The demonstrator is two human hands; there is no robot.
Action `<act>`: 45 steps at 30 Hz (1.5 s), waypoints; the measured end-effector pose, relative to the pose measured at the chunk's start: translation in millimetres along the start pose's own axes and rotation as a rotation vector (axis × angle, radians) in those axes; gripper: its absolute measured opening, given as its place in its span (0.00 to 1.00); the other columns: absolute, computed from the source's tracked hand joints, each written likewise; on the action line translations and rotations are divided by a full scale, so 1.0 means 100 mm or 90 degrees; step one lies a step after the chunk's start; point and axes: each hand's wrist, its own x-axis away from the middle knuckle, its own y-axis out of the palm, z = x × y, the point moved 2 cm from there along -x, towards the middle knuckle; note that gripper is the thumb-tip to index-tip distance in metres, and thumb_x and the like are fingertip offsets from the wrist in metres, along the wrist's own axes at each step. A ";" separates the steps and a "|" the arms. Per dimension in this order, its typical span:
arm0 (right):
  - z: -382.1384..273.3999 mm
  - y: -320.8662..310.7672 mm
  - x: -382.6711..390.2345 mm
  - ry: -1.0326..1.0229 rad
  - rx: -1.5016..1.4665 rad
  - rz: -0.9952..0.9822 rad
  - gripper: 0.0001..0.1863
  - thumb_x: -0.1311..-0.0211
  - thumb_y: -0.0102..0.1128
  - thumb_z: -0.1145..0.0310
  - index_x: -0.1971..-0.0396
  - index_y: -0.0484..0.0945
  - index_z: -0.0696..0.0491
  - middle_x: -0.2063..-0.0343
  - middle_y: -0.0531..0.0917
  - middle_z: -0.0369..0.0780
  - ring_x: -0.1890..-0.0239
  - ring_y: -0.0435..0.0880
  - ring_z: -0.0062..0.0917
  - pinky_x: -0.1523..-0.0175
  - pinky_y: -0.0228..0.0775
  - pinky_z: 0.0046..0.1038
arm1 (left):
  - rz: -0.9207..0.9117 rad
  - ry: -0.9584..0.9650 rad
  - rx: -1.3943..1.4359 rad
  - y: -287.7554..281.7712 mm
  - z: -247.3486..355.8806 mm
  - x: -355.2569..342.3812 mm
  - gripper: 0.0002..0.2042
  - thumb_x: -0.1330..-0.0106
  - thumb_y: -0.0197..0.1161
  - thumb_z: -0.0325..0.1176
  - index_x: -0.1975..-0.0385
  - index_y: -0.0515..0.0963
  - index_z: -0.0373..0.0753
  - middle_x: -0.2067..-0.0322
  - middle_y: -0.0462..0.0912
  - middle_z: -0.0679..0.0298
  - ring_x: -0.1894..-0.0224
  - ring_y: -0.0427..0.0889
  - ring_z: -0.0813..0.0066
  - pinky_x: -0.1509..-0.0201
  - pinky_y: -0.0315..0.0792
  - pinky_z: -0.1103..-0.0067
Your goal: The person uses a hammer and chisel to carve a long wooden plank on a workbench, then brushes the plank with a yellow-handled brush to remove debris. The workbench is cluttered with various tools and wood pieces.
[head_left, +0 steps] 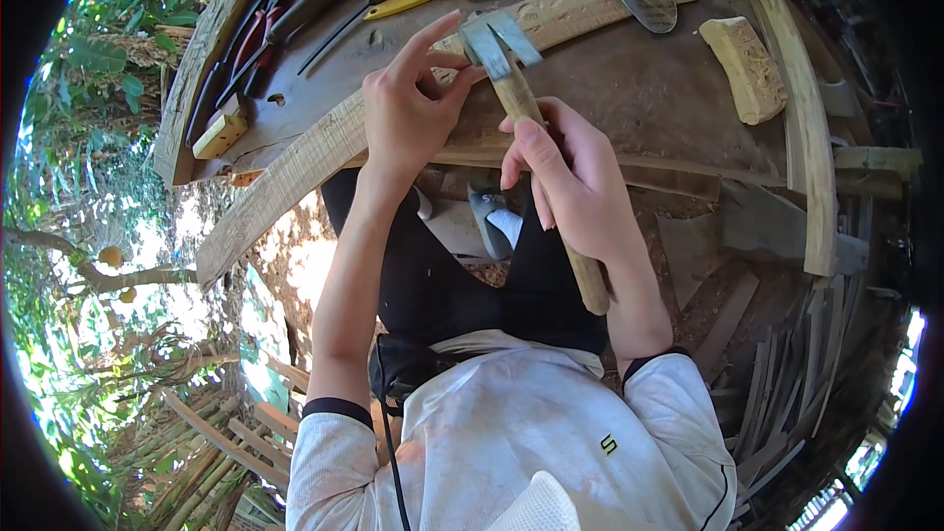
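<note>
My right hand [568,162] is wrapped round the wooden handle of a hammer [518,96], whose grey metal head sits over the wooden plank [295,162]. Close beside that head is my left hand [413,113], its thumb and a fingertip pinched together at the plank's surface. Whatever lies in that pinch, if anything, is too small to make out. The long, pale plank runs slantwise across the bench, its lower left end sticking out past the front edge. An oval, dark-toned piece [644,2] rests on the plank's far right end.
On the wooden workbench [639,108] lie a yellow-handled brush [413,5], red-handled pliers [258,44] and long-handled tools [339,29]. A small wood block [221,133] is at left, a rough wood chunk [744,71] at right. Raised wooden rails [801,128] border both sides. Wood strips [787,364] stand lower right.
</note>
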 end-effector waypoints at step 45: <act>0.12 -0.20 -0.43 -0.025 0.073 0.121 0.29 0.22 0.53 0.47 0.50 0.77 0.64 0.81 0.77 0.35 0.85 0.76 0.17 0.77 0.67 0.23 | -0.007 -0.054 0.026 -0.02 -0.04 0.01 0.05 0.40 0.75 0.28 0.65 0.90 0.38 0.86 0.76 0.70 0.83 0.65 0.88 0.78 0.58 0.83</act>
